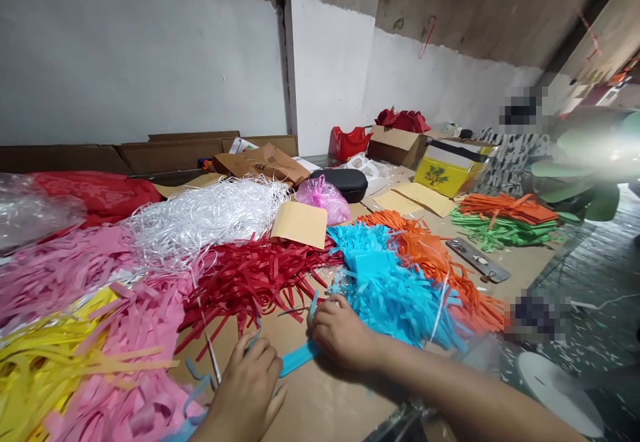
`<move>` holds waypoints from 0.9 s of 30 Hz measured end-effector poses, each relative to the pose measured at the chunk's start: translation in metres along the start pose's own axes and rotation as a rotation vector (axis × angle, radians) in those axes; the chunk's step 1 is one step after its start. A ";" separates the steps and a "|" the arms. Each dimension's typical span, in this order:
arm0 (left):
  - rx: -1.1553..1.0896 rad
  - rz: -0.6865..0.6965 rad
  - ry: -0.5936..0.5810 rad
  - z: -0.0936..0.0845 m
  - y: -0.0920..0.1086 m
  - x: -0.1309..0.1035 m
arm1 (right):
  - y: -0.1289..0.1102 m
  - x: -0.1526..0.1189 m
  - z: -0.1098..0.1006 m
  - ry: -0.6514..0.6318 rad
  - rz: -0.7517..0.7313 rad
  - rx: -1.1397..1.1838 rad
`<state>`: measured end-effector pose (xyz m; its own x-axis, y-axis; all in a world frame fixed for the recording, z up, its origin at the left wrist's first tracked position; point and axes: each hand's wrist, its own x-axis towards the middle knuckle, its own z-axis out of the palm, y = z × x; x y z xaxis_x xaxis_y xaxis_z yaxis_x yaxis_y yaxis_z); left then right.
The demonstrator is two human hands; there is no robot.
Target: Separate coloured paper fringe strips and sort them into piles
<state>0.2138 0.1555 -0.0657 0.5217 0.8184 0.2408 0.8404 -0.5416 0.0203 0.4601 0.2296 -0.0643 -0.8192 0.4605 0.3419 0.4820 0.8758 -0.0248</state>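
Note:
A flat blue fabric strip (pixel 299 360) spans the gap between my two hands, low over the cardboard-covered table. My left hand (pixel 250 379) has its fingers curled over the strip's left end; a narrow blue tail pokes up above the fingers. My right hand (pixel 343 334) is closed on the right end, with another thin blue tail rising beside its knuckles. What lies under the fingers is hidden. Just beyond my right hand spreads a heap of cut blue strips (pixel 395 289). Dark red strips (pixel 250 272) lie past my left hand, and pink strips (pixel 135 362) lie to its left.
Yellow strips (pixel 35 355) fill the near left. Behind are white stringy strands (pixel 210 219), a tan card (pixel 300 224) and a black case (pixel 340 183). Orange strips (pixel 425 249) and a phone (pixel 477 260) lie right. A fan (pixel 590 162) and a person (pixel 517 159) are far right.

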 end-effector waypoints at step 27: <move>0.019 -0.070 0.037 0.005 -0.003 0.003 | -0.041 0.031 0.021 -0.081 0.036 0.044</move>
<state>0.2130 0.1603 -0.0695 0.4558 0.8464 0.2756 0.8776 -0.4791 0.0199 0.4084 0.2110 -0.0725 -0.8249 0.5006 0.2627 0.4989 0.8631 -0.0780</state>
